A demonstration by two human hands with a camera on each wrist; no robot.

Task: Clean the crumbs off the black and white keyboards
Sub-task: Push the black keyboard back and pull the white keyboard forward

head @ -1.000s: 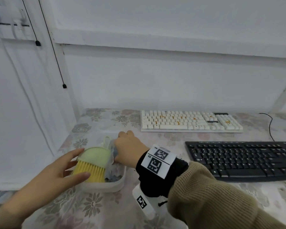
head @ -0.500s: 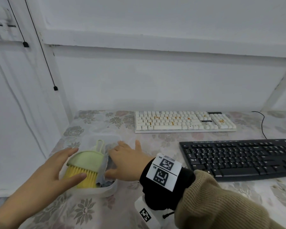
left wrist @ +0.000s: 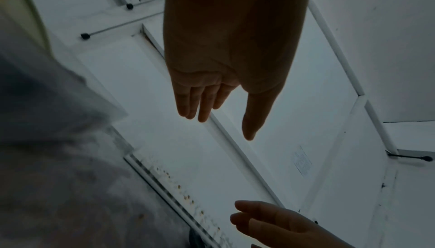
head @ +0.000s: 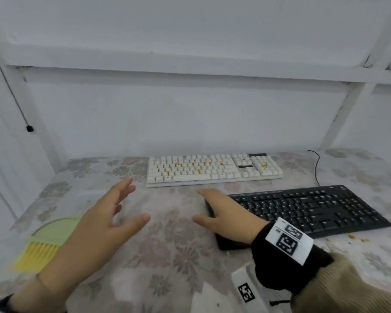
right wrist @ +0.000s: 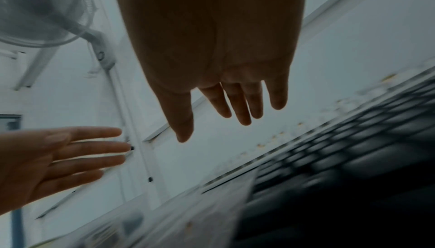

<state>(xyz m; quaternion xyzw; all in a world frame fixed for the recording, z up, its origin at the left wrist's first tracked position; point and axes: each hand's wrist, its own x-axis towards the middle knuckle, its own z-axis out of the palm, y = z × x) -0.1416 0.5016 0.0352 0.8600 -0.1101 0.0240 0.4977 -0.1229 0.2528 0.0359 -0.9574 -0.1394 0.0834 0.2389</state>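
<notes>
A white keyboard (head: 212, 169) strewn with orange crumbs lies at the back of the flowered table. In front of it to the right lies a black keyboard (head: 314, 208). My left hand (head: 132, 203) hovers mid-table with its fingers spread and straight. Over the black keyboard's left end is my right hand (head: 199, 206), also with straight fingers. The palms face each other. Between them shows a faint, blurred clear plastic piece (head: 167, 211); whether they touch it I cannot tell. The wrist views show my left hand (left wrist: 221, 121) and my right hand (right wrist: 212, 127) with fingers extended.
A brush (head: 48, 240) with a green handle and yellow bristles lies at the table's front left, partly behind my left forearm. Crumbs (head: 357, 239) dot the cloth in front of the black keyboard. A black cable (head: 316, 168) runs behind it. White walls close the back and left.
Both hands have left the clear container with the brush and moved right and forward towards the keyboards. The view has swung right, so the brush now sits at the lower left.
</notes>
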